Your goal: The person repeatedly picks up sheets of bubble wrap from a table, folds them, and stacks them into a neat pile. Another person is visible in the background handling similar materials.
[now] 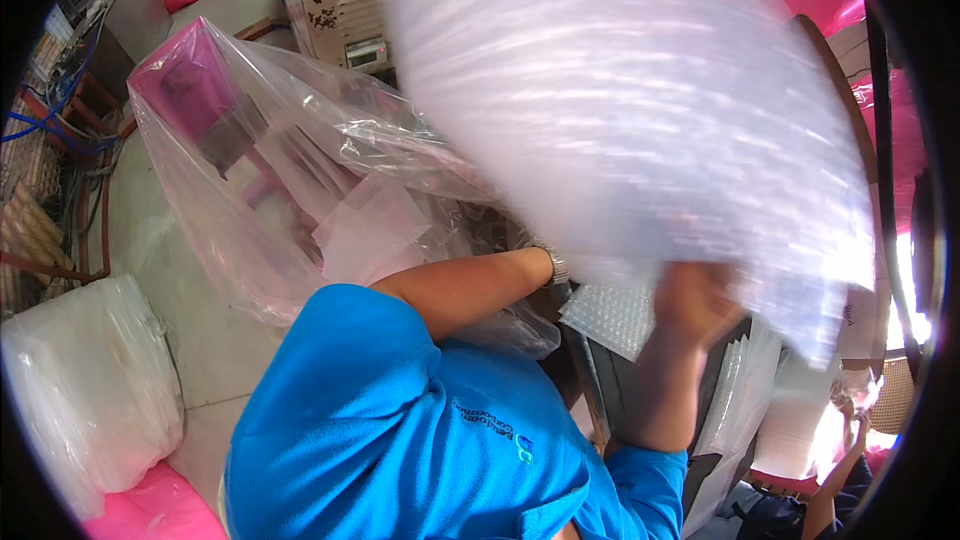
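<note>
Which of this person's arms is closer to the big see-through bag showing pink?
Left. The left forearm crosses in front of the bag, its hand hidden by the bubble wrap; the right hand is farther right, by the wrap's lower edge.

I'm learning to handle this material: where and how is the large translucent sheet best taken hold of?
Probably by its lower edge, from the near side, with two hands spread apart: the large translucent sheet is broad and looks thin, and that edge faces the forearms. The right hand, blurred, is at that edge; the sheet hides the left hand.
</note>
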The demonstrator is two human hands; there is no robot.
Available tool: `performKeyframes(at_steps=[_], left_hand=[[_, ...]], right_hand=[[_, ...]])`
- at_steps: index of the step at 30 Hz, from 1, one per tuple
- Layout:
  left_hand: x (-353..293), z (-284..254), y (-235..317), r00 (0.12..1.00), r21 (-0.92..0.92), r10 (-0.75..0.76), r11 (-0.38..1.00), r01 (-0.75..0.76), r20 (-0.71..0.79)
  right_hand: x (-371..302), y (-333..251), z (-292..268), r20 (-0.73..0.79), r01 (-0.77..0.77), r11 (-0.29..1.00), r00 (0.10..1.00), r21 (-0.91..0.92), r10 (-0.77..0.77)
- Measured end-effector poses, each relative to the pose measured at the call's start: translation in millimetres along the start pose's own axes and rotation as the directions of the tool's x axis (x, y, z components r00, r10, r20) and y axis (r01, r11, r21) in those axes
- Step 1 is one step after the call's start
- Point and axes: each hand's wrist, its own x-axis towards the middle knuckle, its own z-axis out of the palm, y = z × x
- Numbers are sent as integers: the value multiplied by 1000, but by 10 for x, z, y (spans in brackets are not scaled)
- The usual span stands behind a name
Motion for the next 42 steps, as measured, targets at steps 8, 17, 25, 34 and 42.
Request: performKeyframes(at_steps=[8,17,25,34,42], left_hand=[[-110,-43,643,993,-174,-81,980,95,91],[-96,-12,576,966,-331,-217,910,251,138],[-83,-41,775,928,-488,-354,792,365,119],[-164,146,976,939,-451,-251,828,334,236],[-594,-725,1399,554,239,-540,817,525,634]], right_hand=[[-59,26,1290,409,-127,967,912,223,25],[-254,340,941,338,-212,961,930,177,143],[-1056,613,-1110,-561,-680,691,680,-244,471],[-2004,694,-1678,-293,-792,427,323,436,900],[-2501,829,-3491,-740,-502,660,58,559,670]])
